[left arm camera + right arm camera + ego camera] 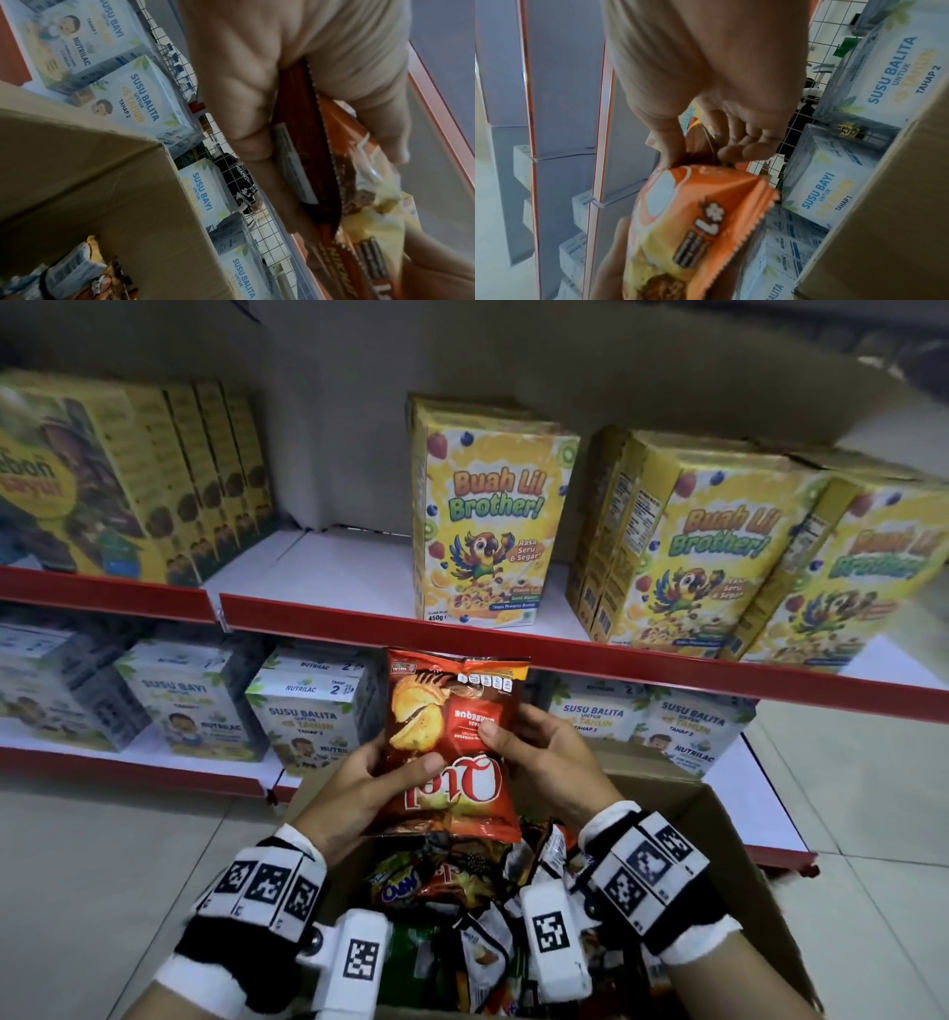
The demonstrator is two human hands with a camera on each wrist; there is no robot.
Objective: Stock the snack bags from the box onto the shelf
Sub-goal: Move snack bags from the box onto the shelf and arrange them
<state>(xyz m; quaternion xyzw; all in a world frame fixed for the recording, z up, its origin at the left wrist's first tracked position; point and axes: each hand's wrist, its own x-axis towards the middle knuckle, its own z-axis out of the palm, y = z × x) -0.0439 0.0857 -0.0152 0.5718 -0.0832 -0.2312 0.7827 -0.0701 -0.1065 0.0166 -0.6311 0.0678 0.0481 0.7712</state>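
A red barbecue chip bag [452, 742] hangs upside down above the open cardboard box [719, 819], in front of the shelves. My left hand [369, 778] grips its left edge with the thumb across the front. My right hand [534, 747] grips its right side, thumb on the label. In the left wrist view the left hand [295, 85] wraps the bag [334, 182]. The right wrist view shows the right hand [706, 101] pinching the bag [700, 213]. Several more snack bags [462, 906] fill the box.
The upper shelf [328, 567] has a bare white stretch between dark cereal boxes [128, 474] at the left and yellow fruit cereal boxes [493, 510] at the right. Milk powder boxes [308, 711] line the lower shelf. Tiled floor [102, 865] lies at the left.
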